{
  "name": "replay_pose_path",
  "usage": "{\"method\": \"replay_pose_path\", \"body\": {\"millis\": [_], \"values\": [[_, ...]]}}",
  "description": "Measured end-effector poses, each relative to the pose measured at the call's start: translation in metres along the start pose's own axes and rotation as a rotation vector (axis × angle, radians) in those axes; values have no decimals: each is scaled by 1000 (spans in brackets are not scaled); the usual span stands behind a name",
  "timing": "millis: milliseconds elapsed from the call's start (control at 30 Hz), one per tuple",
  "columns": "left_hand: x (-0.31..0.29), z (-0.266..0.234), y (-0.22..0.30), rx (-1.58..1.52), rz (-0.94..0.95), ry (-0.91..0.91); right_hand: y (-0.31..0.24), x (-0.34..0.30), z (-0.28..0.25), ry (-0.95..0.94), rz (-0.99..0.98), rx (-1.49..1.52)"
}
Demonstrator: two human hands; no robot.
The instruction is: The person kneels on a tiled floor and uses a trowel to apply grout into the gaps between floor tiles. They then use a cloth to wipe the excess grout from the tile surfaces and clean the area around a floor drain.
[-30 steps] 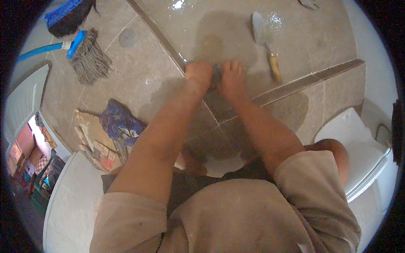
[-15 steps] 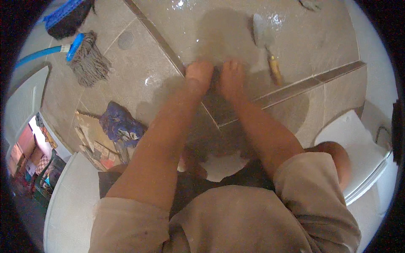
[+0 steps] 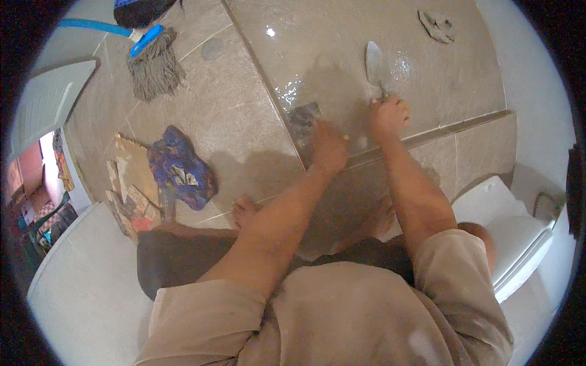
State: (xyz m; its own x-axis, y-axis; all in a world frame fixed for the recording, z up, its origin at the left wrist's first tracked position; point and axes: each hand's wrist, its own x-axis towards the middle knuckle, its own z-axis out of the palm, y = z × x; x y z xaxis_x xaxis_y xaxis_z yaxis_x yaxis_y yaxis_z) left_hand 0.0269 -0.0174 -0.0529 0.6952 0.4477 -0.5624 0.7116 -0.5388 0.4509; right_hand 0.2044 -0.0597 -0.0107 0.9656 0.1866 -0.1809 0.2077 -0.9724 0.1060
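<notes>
My right hand point(image 3: 390, 116) is closed over the handle of a pointed trowel point(image 3: 374, 63), whose grey blade lies on the wet tiled floor point(image 3: 329, 36) and points away from me. The handle is hidden under my fingers. To its left, my left hand point(image 3: 330, 148) is low over the floor with its thumb apart from the fingers. Its fingertips reach the edge of a dark square patch point(image 3: 304, 114) at the corner of the raised tile border; whether it is a loose piece or a drain opening, I cannot tell.
A low tiled curb point(image 3: 464, 127) bounds the wet area. A crumpled grey rag point(image 3: 436, 26) lies at the far right. On the left are a string mop point(image 3: 155, 67), a round floor drain point(image 3: 213, 49), a purple cloth point(image 3: 181, 168) and cardboard pieces point(image 3: 131, 165). A white toilet point(image 3: 506, 226) stands at right.
My hands, together at the corner before, have parted. The right has moved right onto the trowel handle; the left has drawn back toward me, baring the dark square patch. The view has shifted.
</notes>
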Motion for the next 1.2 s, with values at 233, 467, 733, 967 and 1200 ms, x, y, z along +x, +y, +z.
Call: {"method": "replay_pose_path", "body": {"millis": [233,467,733,967,1200], "values": [[-8,-20,-19,283,-64,20,22,14,9,-135,-278,52],[-37,-31,14,51,-41,47,14,-37,-74,-181,-493,404],[-21,-47,-2,-72,-147,32,26,-74,-109,-330,-628,227],[-10,-37,-9,-43,-265,190,24,-98,-129,-383,-566,153],[-27,-21,-20,-53,-61,275,12,-103,-135,-367,-620,139]]}}
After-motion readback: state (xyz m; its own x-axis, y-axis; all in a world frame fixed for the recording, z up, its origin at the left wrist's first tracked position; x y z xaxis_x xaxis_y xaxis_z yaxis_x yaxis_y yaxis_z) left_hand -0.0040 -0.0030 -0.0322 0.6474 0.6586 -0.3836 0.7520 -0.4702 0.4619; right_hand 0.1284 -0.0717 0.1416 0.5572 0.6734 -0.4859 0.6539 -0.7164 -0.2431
